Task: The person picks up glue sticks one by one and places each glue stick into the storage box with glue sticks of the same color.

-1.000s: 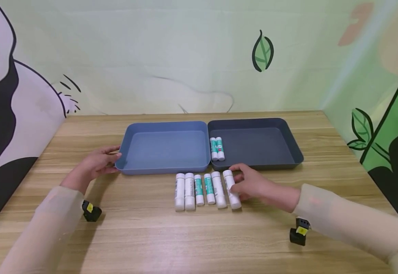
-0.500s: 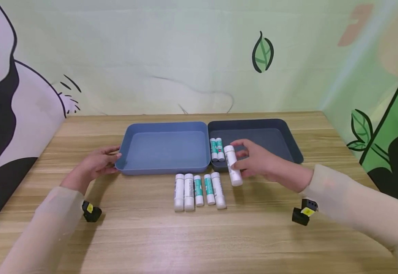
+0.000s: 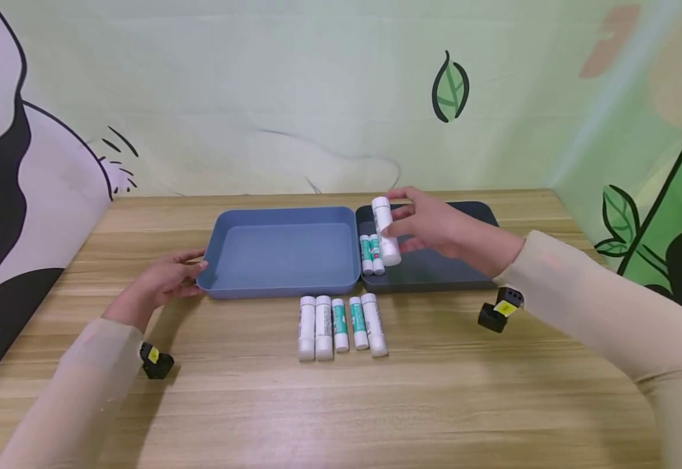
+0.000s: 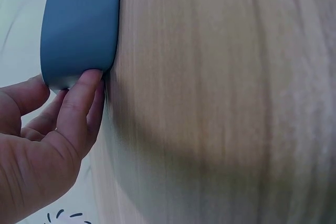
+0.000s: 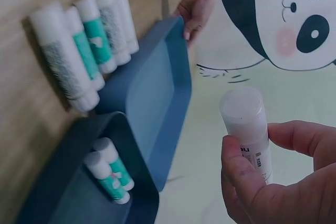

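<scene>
One white tube [image 3: 383, 218] at 9 o'clock from my right hand [image 3: 431, 225], half-closed, pinching it; long axis 11-to-5, over dark tray [image 3: 434, 285]. Left hand [image 3: 170, 277] farther, relaxed, touching blue tray [image 3: 284, 291].

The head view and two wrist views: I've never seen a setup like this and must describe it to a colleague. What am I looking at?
There's no machine, just a person's two bare hands. The biggest picture comes from a camera on the head, looking down; the other two come from small black cameras worn on the wrists.

On the wooden table, a blue tray sits beside a dark tray. In front lie three white tubes and two smaller green-and-white tubes; two more small tubes lie inside the dark tray.

The left hand touches the blue tray's left end. The right hand holds another white tube over the dark tray.
</scene>
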Demonstrator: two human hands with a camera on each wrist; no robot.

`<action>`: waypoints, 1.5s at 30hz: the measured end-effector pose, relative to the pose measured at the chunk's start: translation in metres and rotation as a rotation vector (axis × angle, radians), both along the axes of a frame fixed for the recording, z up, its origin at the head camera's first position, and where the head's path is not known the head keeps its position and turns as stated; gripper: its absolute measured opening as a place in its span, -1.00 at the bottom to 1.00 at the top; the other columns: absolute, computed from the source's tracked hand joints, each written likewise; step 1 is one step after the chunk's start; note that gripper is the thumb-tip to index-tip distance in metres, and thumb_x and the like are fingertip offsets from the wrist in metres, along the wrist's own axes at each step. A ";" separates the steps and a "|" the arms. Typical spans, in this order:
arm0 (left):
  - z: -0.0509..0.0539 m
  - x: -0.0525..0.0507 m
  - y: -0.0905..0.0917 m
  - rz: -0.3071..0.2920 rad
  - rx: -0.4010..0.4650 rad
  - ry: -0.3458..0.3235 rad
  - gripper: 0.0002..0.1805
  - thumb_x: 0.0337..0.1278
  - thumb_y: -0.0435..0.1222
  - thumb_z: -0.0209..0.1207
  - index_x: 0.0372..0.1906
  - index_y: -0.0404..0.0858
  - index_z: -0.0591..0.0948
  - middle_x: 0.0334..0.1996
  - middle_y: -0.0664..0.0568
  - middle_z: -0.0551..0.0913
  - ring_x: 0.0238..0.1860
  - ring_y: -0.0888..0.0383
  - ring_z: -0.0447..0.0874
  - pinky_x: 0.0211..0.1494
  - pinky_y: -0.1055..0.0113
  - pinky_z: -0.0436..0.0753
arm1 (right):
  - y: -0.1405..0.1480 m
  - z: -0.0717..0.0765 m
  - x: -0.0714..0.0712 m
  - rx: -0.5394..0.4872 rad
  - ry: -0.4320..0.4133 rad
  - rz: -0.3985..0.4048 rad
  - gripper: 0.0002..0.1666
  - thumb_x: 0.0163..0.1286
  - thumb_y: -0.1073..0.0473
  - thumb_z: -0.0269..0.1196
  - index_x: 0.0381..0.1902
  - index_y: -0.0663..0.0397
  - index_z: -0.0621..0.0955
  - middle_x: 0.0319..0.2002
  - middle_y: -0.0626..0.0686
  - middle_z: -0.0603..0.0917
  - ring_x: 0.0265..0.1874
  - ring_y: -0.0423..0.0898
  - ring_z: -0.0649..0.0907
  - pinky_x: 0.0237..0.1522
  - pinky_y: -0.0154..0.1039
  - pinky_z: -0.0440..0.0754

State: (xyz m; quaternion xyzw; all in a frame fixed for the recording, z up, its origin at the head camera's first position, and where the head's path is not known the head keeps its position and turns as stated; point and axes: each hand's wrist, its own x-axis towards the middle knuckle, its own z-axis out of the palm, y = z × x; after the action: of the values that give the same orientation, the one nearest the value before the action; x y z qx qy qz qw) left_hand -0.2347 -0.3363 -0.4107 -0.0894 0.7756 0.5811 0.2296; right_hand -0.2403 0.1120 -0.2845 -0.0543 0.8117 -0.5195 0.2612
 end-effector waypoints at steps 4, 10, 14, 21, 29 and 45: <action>0.003 0.003 0.002 0.010 -0.004 0.001 -0.26 0.58 -0.22 0.03 0.65 -0.27 0.01 0.27 -0.13 0.45 -0.18 0.46 0.60 -0.06 0.47 0.74 | -0.010 0.001 -0.011 -0.017 0.004 0.004 -0.16 0.51 0.30 0.18 0.60 0.04 0.06 0.45 0.28 0.31 0.32 0.19 0.51 0.26 0.03 0.67; 0.005 0.004 0.008 -0.001 -0.053 0.006 -0.29 0.62 -0.26 -0.08 0.65 -0.29 -0.07 0.19 -0.03 0.45 -0.19 0.50 0.55 -0.07 0.49 0.72 | -0.023 -0.006 -0.027 -0.035 -0.012 0.000 -0.15 0.50 0.32 0.18 0.60 0.04 0.07 0.46 0.27 0.33 0.29 0.18 0.53 0.34 0.12 0.60; 0.006 0.004 0.007 -0.003 -0.053 -0.003 -0.30 0.63 -0.25 -0.10 0.65 -0.27 -0.08 0.37 -0.21 0.31 -0.17 0.50 0.54 -0.06 0.49 0.72 | -0.031 -0.010 -0.036 -0.056 -0.016 0.002 -0.16 0.49 0.34 0.17 0.60 0.05 0.06 0.47 0.27 0.34 0.28 0.18 0.54 0.33 0.14 0.60; 0.006 0.003 0.007 0.003 -0.047 -0.015 -0.30 0.64 -0.25 -0.12 0.66 -0.26 -0.11 0.54 -0.33 0.09 -0.18 0.52 0.52 -0.06 0.51 0.71 | -0.044 -0.019 -0.052 -0.077 -0.032 0.005 -0.13 0.47 0.37 0.18 0.62 -0.03 0.09 0.48 0.26 0.36 0.29 0.19 0.55 0.35 0.16 0.58; 0.006 0.003 0.007 0.004 -0.052 -0.016 -0.30 0.64 -0.25 -0.12 0.66 -0.26 -0.10 0.52 -0.31 0.12 -0.16 0.49 0.52 -0.05 0.49 0.72 | -0.064 -0.034 -0.066 -0.061 -0.038 -0.012 -0.12 0.44 0.43 0.17 0.62 -0.02 0.12 0.39 0.35 0.39 0.10 0.13 0.58 0.34 0.14 0.60; 0.007 0.005 0.007 0.010 -0.057 -0.004 -0.31 0.63 -0.24 -0.10 0.66 -0.24 -0.06 0.47 -0.27 0.20 -0.15 0.49 0.53 -0.04 0.49 0.72 | -0.096 -0.072 -0.073 -0.062 -0.107 -0.020 -0.12 0.43 0.49 0.15 0.61 0.09 0.11 0.43 0.36 0.33 0.27 0.22 0.55 0.35 0.14 0.58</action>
State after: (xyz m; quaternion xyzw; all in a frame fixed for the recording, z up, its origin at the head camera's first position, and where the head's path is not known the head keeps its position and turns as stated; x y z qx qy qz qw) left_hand -0.2293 -0.3293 -0.4034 -0.1012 0.7908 0.5599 0.2256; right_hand -0.3136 0.0163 -0.3562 -0.0265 0.7806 -0.5491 0.2974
